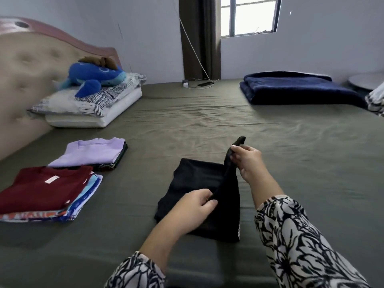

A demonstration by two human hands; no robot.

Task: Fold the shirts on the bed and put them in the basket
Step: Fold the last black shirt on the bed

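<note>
A black shirt [193, 183] lies partly folded on the olive bed sheet [207, 117] in front of me. My right hand [248, 162] pinches its right edge and lifts it above the rest of the cloth. My left hand [193, 208] pinches the same raised edge lower down, near the middle of the shirt. To the left lie two piles of folded shirts: one topped by a maroon shirt [41, 188], and further back one topped by a lilac shirt [93, 152]. No basket is in view.
Pillows [89, 107] with a blue plush toy [95, 76] lie by the padded headboard [27, 65] at the left. A folded navy blanket [297, 88] sits at the far right. A charger and cable [197, 84] lie at the bed's far edge under the window.
</note>
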